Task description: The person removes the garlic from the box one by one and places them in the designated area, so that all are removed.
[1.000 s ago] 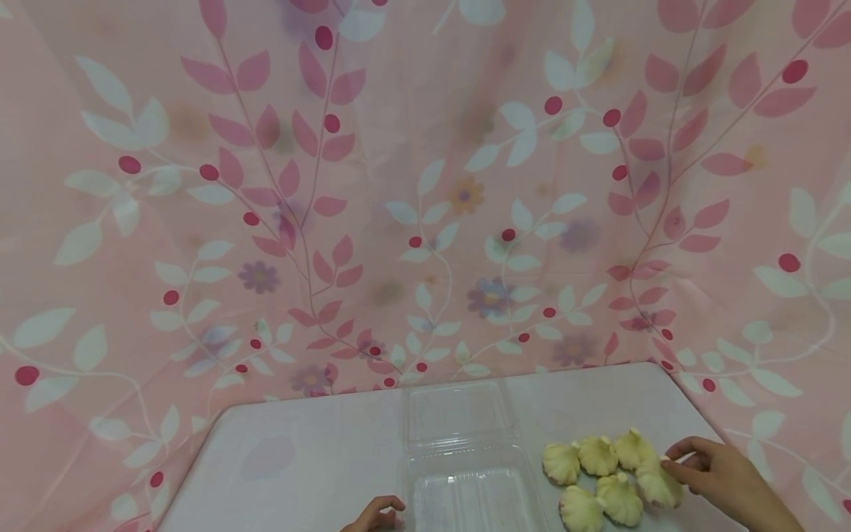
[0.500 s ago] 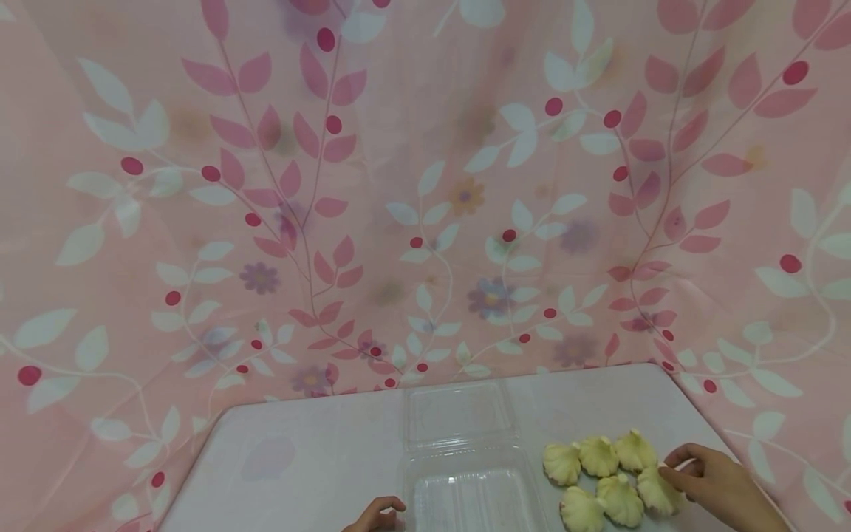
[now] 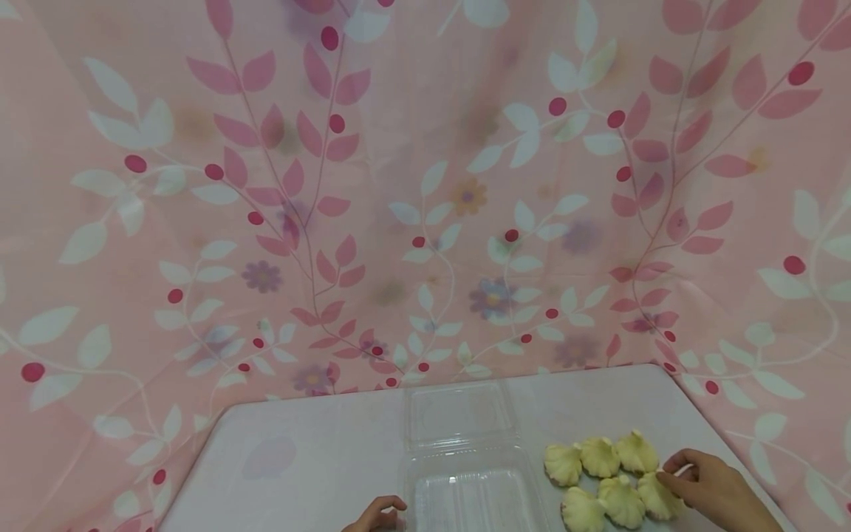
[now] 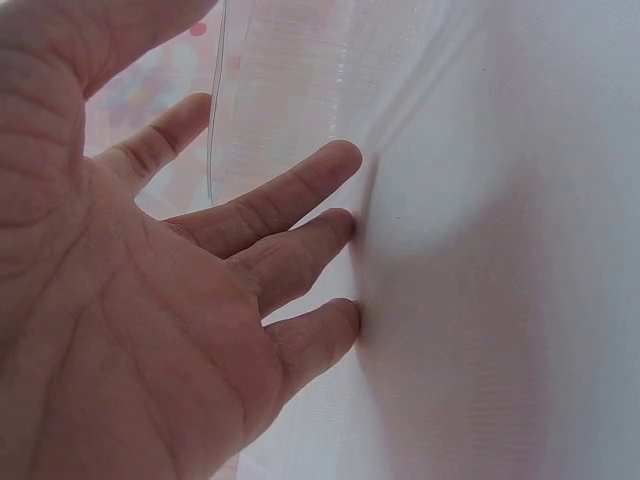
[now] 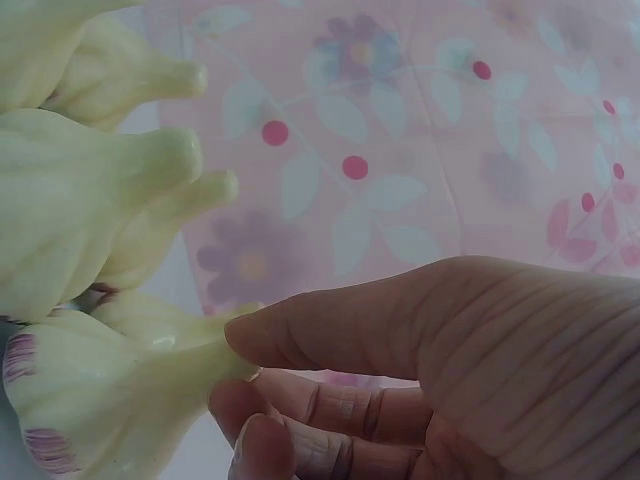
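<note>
In the head view my right hand is at the right end of a group of pale garlic bulbs. Its thumb and fingers pinch the stem of the near-right garlic bulb. The right wrist view shows that bulb close up, with purple streaks at its base and the thumb on its neck. My left hand rests beside the left side of a clear plastic box, fingers spread. In the left wrist view this hand has its palm showing and holds nothing, fingertips right at the white tabletop.
The box's hinged lid lies folded back toward the far edge. Several other garlic bulbs sit close together in two rows right of the box. They stand on a white table, with a pink floral curtain behind it.
The pinched garlic bulb has come down slightly toward the near row, away from the bulb behind it. My right hand has moved a little with it; the left hand has stayed put.
</note>
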`<action>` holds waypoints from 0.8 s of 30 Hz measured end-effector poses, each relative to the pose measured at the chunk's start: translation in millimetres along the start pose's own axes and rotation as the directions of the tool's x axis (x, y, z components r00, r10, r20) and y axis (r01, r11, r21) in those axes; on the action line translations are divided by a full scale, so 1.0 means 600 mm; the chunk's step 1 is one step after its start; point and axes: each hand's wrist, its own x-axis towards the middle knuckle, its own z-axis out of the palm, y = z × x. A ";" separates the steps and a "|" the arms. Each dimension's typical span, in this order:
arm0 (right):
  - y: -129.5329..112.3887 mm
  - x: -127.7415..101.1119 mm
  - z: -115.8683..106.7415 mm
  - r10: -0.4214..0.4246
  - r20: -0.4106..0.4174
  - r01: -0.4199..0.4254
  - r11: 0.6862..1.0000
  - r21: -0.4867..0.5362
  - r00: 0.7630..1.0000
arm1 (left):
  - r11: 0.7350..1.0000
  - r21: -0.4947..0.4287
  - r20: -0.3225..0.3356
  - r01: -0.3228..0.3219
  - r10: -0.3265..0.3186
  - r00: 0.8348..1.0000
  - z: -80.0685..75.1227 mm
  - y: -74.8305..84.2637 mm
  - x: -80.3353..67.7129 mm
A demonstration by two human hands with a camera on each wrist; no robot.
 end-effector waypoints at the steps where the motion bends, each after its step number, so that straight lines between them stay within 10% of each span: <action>1: 0.000 0.000 0.000 -0.002 -0.001 0.002 1.000 0.000 1.000 | 1.000 0.001 0.002 -0.001 0.001 1.000 0.000 0.000 0.000; 24: 0.010 0.004 -0.017 -0.002 0.002 0.002 1.000 0.017 1.000 | 0.998 -0.059 0.112 0.036 -0.029 0.993 -0.012 0.006 0.002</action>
